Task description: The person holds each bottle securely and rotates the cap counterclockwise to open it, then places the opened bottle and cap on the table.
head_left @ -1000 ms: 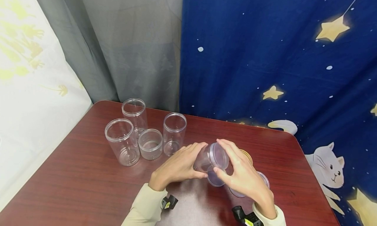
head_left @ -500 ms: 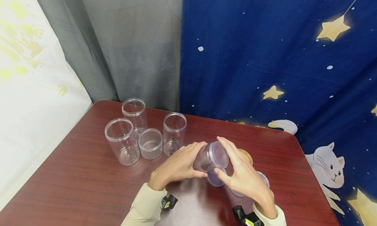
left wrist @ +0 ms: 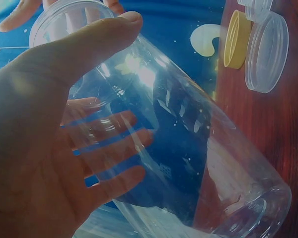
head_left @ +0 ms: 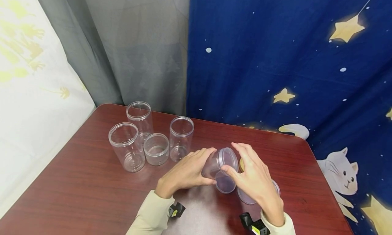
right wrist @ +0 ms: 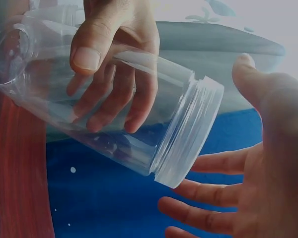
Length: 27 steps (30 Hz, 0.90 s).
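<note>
A clear plastic jar [head_left: 211, 166] is tilted above the table, its lidded end toward the right. My left hand [head_left: 185, 173] grips it around the side, thumb on one face and fingers curved behind, seen through the clear wall in the left wrist view. A clear lid [right wrist: 191, 134] sits on the jar's mouth; whether it is fully seated I cannot tell. Around that lid my right hand [head_left: 256, 180] is spread, thumb held off the lid in the right wrist view. Its fingers are close to the lid's edge; contact is unclear.
Uncapped clear jars stand upright at the left: tall ones [head_left: 127, 150] [head_left: 139, 124] [head_left: 181, 139] and a short one [head_left: 156, 151]. Loose clear lids [head_left: 225, 184] [head_left: 246, 196] and a yellow lid [left wrist: 237, 40] lie on the red-brown table [head_left: 76, 187]. Curtains [head_left: 245, 58] hang behind.
My right hand's fingers have spread and shifted right, away from the lid they were holding. The left hand and jar have stayed nearly still.
</note>
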{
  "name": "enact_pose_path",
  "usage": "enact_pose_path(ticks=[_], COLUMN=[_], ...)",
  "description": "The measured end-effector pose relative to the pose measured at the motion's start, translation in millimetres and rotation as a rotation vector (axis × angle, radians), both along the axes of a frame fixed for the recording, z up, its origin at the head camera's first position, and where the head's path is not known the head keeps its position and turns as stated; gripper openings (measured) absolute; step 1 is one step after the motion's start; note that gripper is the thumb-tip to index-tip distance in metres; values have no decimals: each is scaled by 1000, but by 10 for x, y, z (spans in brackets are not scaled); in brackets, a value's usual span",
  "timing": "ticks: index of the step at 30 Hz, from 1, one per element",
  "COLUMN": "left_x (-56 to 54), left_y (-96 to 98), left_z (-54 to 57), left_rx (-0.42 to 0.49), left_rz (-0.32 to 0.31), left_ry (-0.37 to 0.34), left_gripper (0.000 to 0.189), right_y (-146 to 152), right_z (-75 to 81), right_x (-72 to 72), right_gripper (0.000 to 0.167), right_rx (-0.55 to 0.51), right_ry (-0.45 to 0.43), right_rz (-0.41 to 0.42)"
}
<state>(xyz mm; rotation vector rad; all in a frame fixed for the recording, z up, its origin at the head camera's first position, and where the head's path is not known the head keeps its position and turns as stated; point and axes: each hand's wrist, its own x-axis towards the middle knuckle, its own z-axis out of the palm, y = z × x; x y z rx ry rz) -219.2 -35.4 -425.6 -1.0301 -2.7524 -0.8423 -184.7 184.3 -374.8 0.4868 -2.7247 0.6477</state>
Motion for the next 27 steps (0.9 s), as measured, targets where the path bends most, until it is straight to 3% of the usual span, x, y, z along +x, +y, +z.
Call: enact_pose_path(ticks=[12, 27], left_x=[7, 6], left_y=[-10, -16], left_z=[5, 5], left_rx=[2, -5], left_rz=[0, 5], left_ry=[11, -9], left_gripper=[91, 91], right_y=[-57, -30], right_z=[-8, -15], right_x=[16, 27], right_gripper=[75, 76], right_rx=[78, 10], right_ry=[-49, -53], right_rz=[-25, 101])
